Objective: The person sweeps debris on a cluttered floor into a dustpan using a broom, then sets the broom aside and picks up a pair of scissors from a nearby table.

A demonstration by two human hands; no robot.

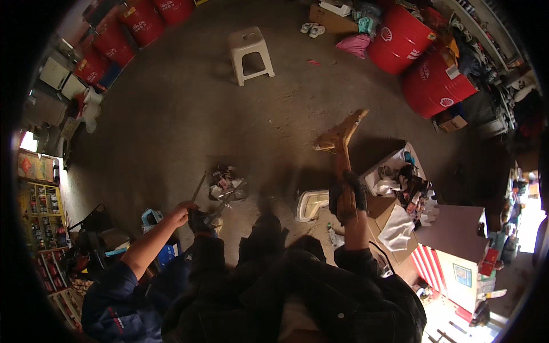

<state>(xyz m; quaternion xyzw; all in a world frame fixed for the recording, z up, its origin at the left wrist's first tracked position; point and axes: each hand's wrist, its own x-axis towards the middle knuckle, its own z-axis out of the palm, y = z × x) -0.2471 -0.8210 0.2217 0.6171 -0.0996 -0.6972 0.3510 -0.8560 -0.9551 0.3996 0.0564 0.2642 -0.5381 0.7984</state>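
My right hand [355, 192], in a dark glove, grips the shaft of a forked brown piece [341, 154], apparently wood. Its two prongs spread away from me. My left hand [199, 221], also dark-gloved, is closed around the lower end of a long, thin metal tool [226, 201], whose exact kind is unclear. Beside it, a co-worker's bare hand [183, 213] holds a slim rod [199, 185] pointing up and away. The two hands are close together; shadow hides whether they touch. Beyond the metal tool, a dark square container [211, 195] on the floor holds crumpled rubbish.
A pale plastic housing [305, 205] lies near my right hand. Cardboard boxes [381, 214] and a box of clutter [411, 182] stand to the right. Ahead is a plastic stool [248, 43]. Red drums [441, 88] line the far right and far left.
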